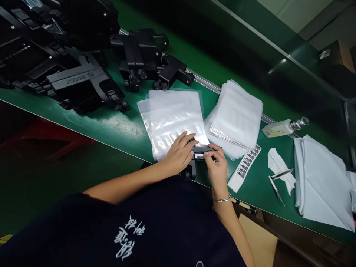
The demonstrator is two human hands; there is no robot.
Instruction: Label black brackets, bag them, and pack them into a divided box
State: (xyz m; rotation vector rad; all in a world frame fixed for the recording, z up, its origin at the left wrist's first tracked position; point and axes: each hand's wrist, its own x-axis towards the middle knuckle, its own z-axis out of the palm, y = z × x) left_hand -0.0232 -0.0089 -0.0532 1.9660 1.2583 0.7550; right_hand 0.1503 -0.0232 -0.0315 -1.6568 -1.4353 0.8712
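A black plastic part (202, 150) with a small white label (199, 156) lies at the table's front edge, close to my body. My left hand (180, 154) holds its left end, the fingers reaching over it. At the other end, my right hand (217, 161) has thumb and fingers closed on the part beside the label. Directly behind both hands is a pile of clear plastic bags (175, 118). A strip of printed labels (244, 167) lies to the right of my right hand.
Several black plastic assemblies (86, 83) fill the left of the green table (119, 129). A second bag stack (236, 115) is behind the label strip. Farther right are a clear-capped bottle (278, 128), tweezers (280, 173) on crumpled paper, and folded white sheets (319, 181).
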